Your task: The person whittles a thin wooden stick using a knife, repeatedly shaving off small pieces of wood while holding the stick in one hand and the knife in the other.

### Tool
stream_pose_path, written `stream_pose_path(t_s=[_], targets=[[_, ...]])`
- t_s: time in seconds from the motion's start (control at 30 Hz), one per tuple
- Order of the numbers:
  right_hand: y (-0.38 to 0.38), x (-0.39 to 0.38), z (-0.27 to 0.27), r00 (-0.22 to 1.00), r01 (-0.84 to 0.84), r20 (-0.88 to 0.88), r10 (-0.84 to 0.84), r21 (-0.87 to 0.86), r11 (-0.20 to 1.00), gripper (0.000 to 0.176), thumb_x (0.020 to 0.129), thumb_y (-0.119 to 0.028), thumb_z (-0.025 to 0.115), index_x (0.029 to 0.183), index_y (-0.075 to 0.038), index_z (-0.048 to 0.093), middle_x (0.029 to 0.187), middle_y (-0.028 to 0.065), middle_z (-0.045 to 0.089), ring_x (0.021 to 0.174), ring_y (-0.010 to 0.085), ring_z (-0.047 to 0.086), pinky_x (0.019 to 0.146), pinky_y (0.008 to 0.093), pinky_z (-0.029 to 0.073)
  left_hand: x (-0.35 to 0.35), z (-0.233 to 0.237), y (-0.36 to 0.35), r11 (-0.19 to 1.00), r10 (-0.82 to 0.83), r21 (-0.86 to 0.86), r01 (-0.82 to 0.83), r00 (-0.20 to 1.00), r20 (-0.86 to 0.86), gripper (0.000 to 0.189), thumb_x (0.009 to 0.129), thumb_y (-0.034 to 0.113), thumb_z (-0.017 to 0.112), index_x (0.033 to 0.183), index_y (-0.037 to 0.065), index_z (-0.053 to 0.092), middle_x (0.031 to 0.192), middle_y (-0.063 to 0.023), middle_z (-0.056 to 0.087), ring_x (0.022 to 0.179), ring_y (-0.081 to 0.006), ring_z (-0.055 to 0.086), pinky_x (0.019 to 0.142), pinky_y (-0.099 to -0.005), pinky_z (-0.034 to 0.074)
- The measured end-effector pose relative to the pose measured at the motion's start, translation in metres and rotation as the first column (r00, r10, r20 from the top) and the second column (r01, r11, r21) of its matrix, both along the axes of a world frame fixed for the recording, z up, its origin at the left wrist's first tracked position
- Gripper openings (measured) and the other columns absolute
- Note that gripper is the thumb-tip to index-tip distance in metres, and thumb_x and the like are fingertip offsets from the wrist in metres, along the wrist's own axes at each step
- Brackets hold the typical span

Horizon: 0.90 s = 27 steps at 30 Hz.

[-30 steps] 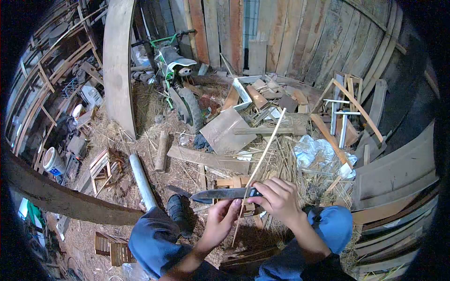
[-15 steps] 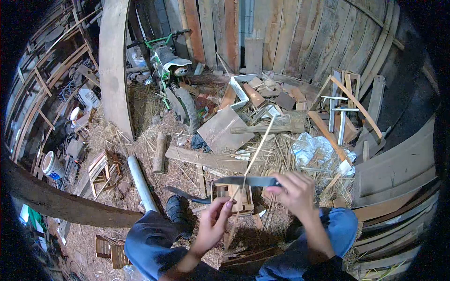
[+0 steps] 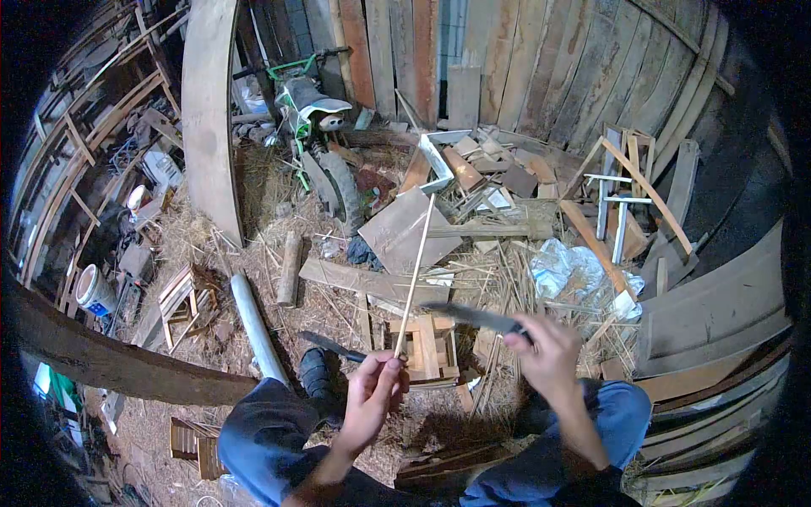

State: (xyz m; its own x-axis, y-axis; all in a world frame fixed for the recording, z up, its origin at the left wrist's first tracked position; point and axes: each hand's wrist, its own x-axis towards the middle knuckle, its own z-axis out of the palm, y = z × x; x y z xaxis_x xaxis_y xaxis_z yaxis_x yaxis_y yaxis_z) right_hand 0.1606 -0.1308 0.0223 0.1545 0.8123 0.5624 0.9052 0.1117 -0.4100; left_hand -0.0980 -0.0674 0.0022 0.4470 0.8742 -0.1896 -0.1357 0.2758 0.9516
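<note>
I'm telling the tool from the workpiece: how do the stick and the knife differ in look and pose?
The stick is pale, thin and long; the knife is dark, flat-bladed and shorter. The stick stands nearly upright from the left hand; the knife lies almost level, its blade pointing left from the right hand. Both are gripped at one end.

Dim, cool bluish light; the centre is evenly lit; soft shadows. Strong fisheye bending and black corners; slight blur throughout.
</note>
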Motion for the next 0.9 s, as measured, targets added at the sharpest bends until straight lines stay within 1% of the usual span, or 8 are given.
stream_pose_path(t_s=[0.1, 0.27, 0.43, 0.5, 0.63, 0.7, 0.83, 0.9], targets=[[0.011, -0.026, -0.016, 0.981, -0.192, 0.032, 0.191, 0.045, 0.98, 0.037, 0.082, -0.041, 0.064, 0.089, -0.005, 0.066, 0.07, 0.0075, 0.064, 0.061, 0.0165, 0.063, 0.05, 0.0304, 0.047, 0.01, -0.001, -0.002, 0.998, -0.03, 0.058, 0.026, 0.997, 0.067, 0.018, 0.098, 0.023, 0.047, 0.101, 0.006, 0.052, 0.068, 0.0009, 0.049, 0.053, -0.0036, 0.039, 0.044, -0.0196, 0.029], [0.018, -0.061, 0.003, 0.957, -0.29, 0.027, 0.289, 0.042, 0.956, 0.033, 0.081, -0.038, 0.066, 0.091, -0.007, 0.065, 0.072, 0.0072, 0.064, 0.061, 0.0219, 0.064, 0.052, 0.0324, 0.049, 0.018, 0.009, -0.011, 0.996, -0.064, 0.062, 0.067, 0.997, -0.048, 0.014, 0.098, 0.016, 0.045, 0.097, 0.003, 0.051, 0.069, 0.0036, 0.044, 0.057, -0.0039, 0.038, 0.049, -0.0206, 0.031], [0.022, -0.068, -0.002, 0.947, -0.32, 0.019, 0.319, 0.082, 0.944, 0.032, 0.077, -0.035, 0.069, 0.091, -0.007, 0.064, 0.07, 0.0059, 0.061, 0.058, 0.0228, 0.061, 0.05, 0.0338, 0.047, 0.021, 0.007, -0.011, 0.987, -0.031, 0.16, 0.029, 0.999, 0.01, 0.012, 0.097, 0.012, 0.045, 0.097, 0.002, 0.052, 0.074, 0.0017, 0.048, 0.061, -0.0056, 0.041, 0.051, -0.0221, 0.034], [0.022, -0.067, -0.001, 0.944, -0.329, 0.016, 0.329, 0.076, 0.941, 0.032, 0.076, -0.036, 0.07, 0.089, -0.007, 0.064, 0.068, 0.0052, 0.06, 0.057, 0.0222, 0.06, 0.049, 0.0333, 0.045, 0.017, 0.005, -0.006, 0.892, -0.04, 0.432, 0.135, 0.974, -0.223, 0.013, 0.097, 0.012, 0.046, 0.1, 0.001, 0.053, 0.078, 0.0001, 0.05, 0.065, -0.0071, 0.044, 0.054, -0.024, 0.037], [0.019, -0.062, 0.006, 0.941, -0.328, 0.103, 0.324, 0.026, 0.944, 0.033, 0.073, -0.039, 0.072, 0.087, -0.01, 0.065, 0.068, 0.0007, 0.059, 0.059, 0.0174, 0.061, 0.045, 0.0288, 0.043, 0.017, 0.013, -0.013, 0.906, -0.073, 0.39, 0.163, 0.969, -0.236, 0.014, 0.095, 0.008, 0.047, 0.105, -0.001, 0.053, 0.09, -0.0043, 0.055, 0.083, -0.0107, 0.052, 0.072, -0.0263, 0.043], [0.02, -0.059, 0.007, 0.944, -0.316, 0.122, 0.307, 0.057, 0.947, 0.033, 0.072, -0.039, 0.073, 0.085, -0.011, 0.065, 0.067, -0.0002, 0.058, 0.057, 0.0164, 0.06, 0.045, 0.0285, 0.043, 0.021, 0.011, -0.016, 0.937, -0.022, 0.345, 0.051, 0.996, -0.087, 0.013, 0.096, 0.009, 0.047, 0.1, -0.002, 0.053, 0.078, -0.0004, 0.051, 0.067, -0.006, 0.044, 0.058, -0.0235, 0.038], [0.021, -0.053, 0.005, 0.944, -0.296, 0.194, 0.266, 0.147, 0.944, 0.037, 0.067, -0.041, 0.075, 0.079, -0.008, 0.066, 0.057, 0.0011, 0.053, 0.049, 0.0164, 0.054, 0.043, 0.0295, 0.04, 0.014, 0.009, -0.015, 0.967, 0.0, 0.254, 0.033, 0.992, -0.129, 0.014, 0.097, 0.011, 0.047, 0.099, -0.001, 0.054, 0.075, 0.0019, 0.05, 0.063, -0.0039, 0.043, 0.052, -0.0217, 0.034], [0.023, -0.046, 0.006, 0.949, -0.279, 0.195, 0.249, 0.145, 0.949, 0.036, 0.067, -0.041, 0.075, 0.077, -0.008, 0.066, 0.057, 0.0003, 0.053, 0.049, 0.0158, 0.054, 0.043, 0.0289, 0.04, 0.001, 0.0, -0.003, 0.978, -0.186, 0.057, 0.198, 0.966, -0.178, 0.015, 0.097, 0.014, 0.046, 0.097, 0.003, 0.055, 0.071, 0.0048, 0.049, 0.056, -0.0016, 0.039, 0.046, -0.0207, 0.028]])
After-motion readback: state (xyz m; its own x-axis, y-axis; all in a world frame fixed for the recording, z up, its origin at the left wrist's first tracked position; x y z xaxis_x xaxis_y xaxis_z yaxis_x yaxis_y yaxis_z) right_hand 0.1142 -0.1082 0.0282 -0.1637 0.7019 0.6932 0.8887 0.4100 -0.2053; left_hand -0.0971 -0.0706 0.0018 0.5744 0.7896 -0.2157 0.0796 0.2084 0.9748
